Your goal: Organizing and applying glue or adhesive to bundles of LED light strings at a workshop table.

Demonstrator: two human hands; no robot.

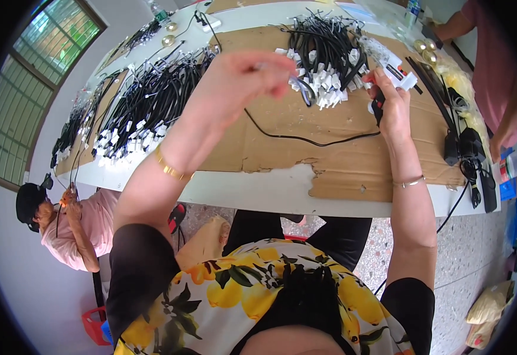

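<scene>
My left hand (252,74) is raised over the cardboard, blurred, with its fingers curled together. A short dark cable (308,94) hangs in a bend from its fingertips, in front of the pile of black cables with white connectors (328,56). To the right, my right hand (393,109) is closed around a black-and-red handheld tool (378,106) whose kind I cannot make out. A black cord (317,143) curves across the cardboard up to that hand. White pieces (401,77) lie just beyond the right fingers.
Brown cardboard (347,174) covers much of the white table (229,189). Another large heap of black cables (158,97) lies left. Black adapters (468,145) and cords sit at the right edge. One person (75,228) works at left; another person (495,71) stands at right.
</scene>
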